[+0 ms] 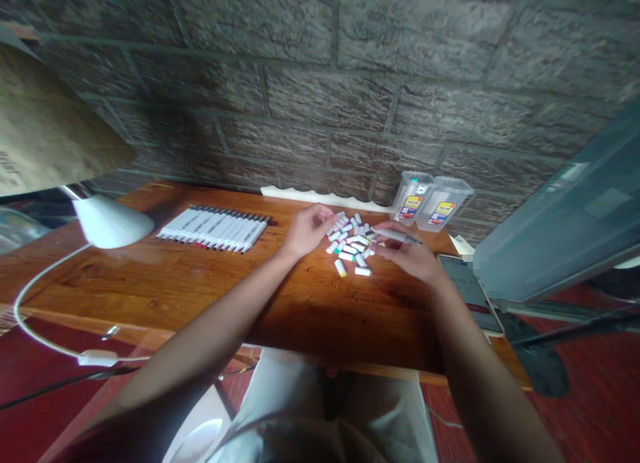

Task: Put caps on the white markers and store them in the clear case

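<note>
Small white marker caps (pixel 355 247) with coloured ends lie in a loose heap on the wooden table. My left hand (pixel 310 230) is at the heap's left edge, its thumb and fingers curled together among the nearest caps. Whatever its fingertips hold, if anything, is too small to make out. At the heap's right side, my right hand (pixel 407 253) grips a white marker (pixel 397 236) between thumb and fingers. The marker lies nearly level, with a dark tip pointing right. Further left, several white markers (pixel 215 228) lie side by side in a neat row.
Two clear plastic cases (pixel 440 206) with yellow labels stand at the back right. A phone (pixel 470 293) rests near the right edge. On the left is a lamp (pixel 113 220) with a white cord. A white wavy-edged strip (pixel 320 198) runs along the brick wall.
</note>
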A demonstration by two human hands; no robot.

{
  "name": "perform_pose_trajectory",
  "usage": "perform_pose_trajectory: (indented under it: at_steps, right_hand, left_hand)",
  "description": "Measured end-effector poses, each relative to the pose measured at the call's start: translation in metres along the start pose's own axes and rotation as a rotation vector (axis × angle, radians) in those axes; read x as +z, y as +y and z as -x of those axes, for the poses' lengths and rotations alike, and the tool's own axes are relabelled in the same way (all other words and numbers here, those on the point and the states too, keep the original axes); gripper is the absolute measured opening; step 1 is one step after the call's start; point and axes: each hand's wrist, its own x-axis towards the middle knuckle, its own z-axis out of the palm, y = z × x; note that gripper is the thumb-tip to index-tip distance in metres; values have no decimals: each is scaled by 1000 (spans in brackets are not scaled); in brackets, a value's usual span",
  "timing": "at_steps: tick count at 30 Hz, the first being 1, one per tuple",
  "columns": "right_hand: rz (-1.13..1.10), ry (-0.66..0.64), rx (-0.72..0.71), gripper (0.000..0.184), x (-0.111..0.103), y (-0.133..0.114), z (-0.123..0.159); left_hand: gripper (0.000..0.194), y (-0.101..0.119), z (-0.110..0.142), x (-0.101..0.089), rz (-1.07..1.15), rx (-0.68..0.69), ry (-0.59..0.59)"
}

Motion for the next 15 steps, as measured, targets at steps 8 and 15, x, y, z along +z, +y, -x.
perform_pose_trajectory:
  at_steps: [8,15]
  right_hand:
    - [76,-238,60,35,-4,5,7]
    - [16,-207,46,45,-11,5,5]
  left_hand:
    - [26,-11,-2,-5,-72,-29,-70]
    - [26,-6,4,-1,-153,37,-195]
